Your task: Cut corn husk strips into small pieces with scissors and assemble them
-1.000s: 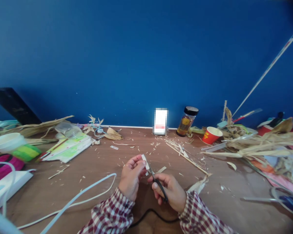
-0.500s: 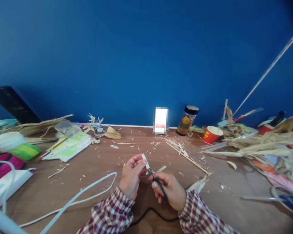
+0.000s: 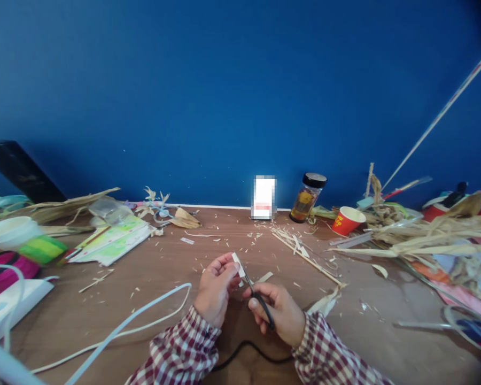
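Observation:
My left hand [image 3: 217, 289] pinches a small pale strip [image 3: 238, 264], which looks like corn husk, between thumb and fingers. In my right hand [image 3: 278, 313] is a pair of scissors [image 3: 263, 309] with black handles. The scissor blades point up and to the left and lie along the right edge of the strip. Whether the blades are fully closed is too small to tell. Just beyond my right fingers, a loose pale husk piece [image 3: 265, 277] lies on the brown table [image 3: 156, 286].
A lidded glass jar [image 3: 307, 198], a red paper cup [image 3: 347, 221] and a blurred bright screen [image 3: 264, 197] stand at the back. Dried husks [image 3: 425, 235] pile up at right. A painted sheet [image 3: 112, 240], power strip [image 3: 18, 307] and pale cable [image 3: 140, 310] lie at left.

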Tool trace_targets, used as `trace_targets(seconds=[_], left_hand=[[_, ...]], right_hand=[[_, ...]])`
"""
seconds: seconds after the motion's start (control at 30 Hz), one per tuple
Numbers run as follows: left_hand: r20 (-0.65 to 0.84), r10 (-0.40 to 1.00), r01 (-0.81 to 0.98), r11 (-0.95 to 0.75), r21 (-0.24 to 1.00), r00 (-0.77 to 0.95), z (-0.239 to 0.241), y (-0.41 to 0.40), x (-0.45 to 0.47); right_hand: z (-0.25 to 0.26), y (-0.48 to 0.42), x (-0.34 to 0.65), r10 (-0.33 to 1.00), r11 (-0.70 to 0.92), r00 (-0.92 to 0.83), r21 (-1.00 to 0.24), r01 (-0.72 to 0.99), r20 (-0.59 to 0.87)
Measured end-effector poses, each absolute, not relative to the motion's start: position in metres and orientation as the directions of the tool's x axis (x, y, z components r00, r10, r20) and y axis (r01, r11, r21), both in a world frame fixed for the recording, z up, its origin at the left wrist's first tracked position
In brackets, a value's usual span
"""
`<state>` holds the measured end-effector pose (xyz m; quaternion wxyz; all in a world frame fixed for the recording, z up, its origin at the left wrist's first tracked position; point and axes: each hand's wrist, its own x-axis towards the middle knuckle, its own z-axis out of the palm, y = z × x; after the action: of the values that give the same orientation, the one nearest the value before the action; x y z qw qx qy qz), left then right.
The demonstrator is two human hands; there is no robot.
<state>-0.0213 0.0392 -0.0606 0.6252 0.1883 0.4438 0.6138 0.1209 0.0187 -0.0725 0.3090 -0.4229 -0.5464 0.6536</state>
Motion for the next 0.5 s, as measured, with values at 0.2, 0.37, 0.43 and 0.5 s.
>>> trace_targets(seconds=[0.2, 0.37, 0.43, 0.5], left_hand=[[-0.312, 0.939, -0.602, 0.166, 0.781, -0.145, -0.0585, 0.0389, -0.0221], [-0.325, 0.936, -0.612, 0.180, 0.770, -0.135, -0.0570, 0.0393, -0.0233], [-0.322, 0.937, -0.615, 0.175, 0.769, -0.137, -0.0573, 0.0398, -0.0236], [-0.319, 0.939, -0.615, 0.178, 0.768, -0.127, -0.0579, 0.0400, -0.0235]], right_hand=[[-0.0741, 0.0190, 0.1212, 0.870, -0.207, -0.444, -0.976, 0.065, -0.214], [-0.0737, 0.0230, 0.1230, 0.884, -0.200, -0.430, -0.980, 0.011, -0.185], [-0.0721, 0.0230, 0.1226, 0.880, -0.202, -0.443, -0.979, -0.015, -0.175], [-0.0705, 0.0218, 0.1216, 0.870, -0.211, -0.462, -0.977, -0.039, -0.169]])
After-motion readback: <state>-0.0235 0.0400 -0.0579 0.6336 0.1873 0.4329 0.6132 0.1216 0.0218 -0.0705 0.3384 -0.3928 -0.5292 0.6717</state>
